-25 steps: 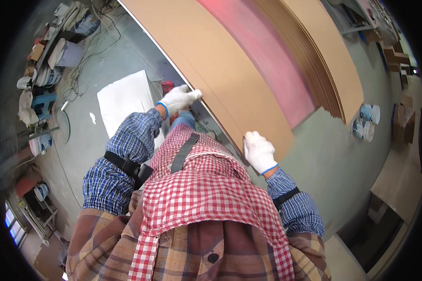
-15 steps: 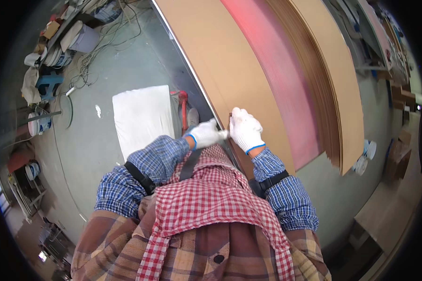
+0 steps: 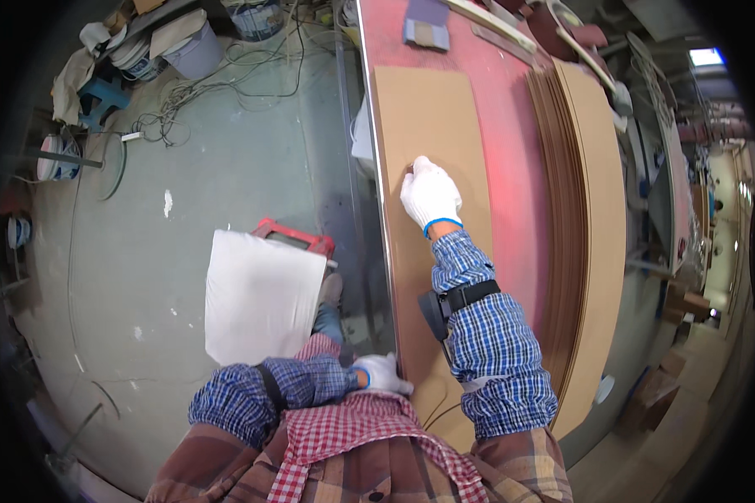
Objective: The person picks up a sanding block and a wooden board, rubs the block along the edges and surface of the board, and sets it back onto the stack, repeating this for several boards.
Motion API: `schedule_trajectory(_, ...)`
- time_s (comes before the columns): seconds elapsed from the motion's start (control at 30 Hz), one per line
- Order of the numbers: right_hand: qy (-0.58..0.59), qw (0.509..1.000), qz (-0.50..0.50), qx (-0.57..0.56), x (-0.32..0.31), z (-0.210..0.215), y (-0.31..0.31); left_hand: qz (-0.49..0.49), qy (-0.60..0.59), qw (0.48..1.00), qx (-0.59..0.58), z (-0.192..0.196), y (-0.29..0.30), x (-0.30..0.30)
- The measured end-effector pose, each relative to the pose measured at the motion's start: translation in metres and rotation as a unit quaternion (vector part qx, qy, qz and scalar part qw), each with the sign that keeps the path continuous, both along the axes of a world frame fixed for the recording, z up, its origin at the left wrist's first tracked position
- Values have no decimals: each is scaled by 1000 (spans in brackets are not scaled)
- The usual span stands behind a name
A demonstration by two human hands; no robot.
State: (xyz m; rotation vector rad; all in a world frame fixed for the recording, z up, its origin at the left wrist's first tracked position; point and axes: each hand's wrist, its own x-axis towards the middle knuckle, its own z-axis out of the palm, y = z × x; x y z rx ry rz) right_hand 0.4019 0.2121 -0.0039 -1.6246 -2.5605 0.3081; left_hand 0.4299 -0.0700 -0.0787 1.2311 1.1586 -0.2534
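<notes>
Clearly, the long brown board point(image 3: 428, 109) is where both hands are busy: it lies flat in the middle of the frame, along the left edge of a bench point(image 3: 516, 159) with a pinkish-red top. The person's right hand point(image 3: 432, 194), in a white knitted glove with a blue cuff, is over the board near the centre of the frame. Its fingers are curled in like a loose fist; whether they pinch something small cannot be told from this angle. The left hand point(image 3: 383, 374), gloved too, is low in the frame beside the board's near left edge, its fingers partly hidden and blurred, so one cannot tell whether it grasps the edge or merely rests there.

To the right of the board, a strip of red bench top separates it from a stack of similar brown boards point(image 3: 591, 218), their edges stepped in a row of thin lines. A purple and tan block point(image 3: 426, 25) sits on the bench at the top of the frame. Left of the bench, a white-covered seat point(image 3: 264, 293) stands on the grey floor point(image 3: 143, 277), with a red frame point(image 3: 298, 238) just beyond it. Tangled cables point(image 3: 176, 105) and a pale bucket point(image 3: 195, 52) occupy the upper left.
</notes>
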Motion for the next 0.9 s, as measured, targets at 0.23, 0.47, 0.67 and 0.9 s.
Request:
schedule_trajectory(0.23, -15, 999, -13, -34, -70, 42, 93, -7, -52, 998, -16, -6, -16, 10)
schedule_trajectory(0.47, -71, 997, 18, -19, -123, 58, 171, 4, -81, 997, -10, -1, -14, 15)
schedule_trajectory(0.67, 168, 982, 48, 66, -46, 28, 195, -61, -98, 993, 26, 24, 19, 8)
schedule_trajectory(0.9, 216, 957, -187, -36, 103, 18, -15, 94, -94, 983, 129, 28, 40, -39)
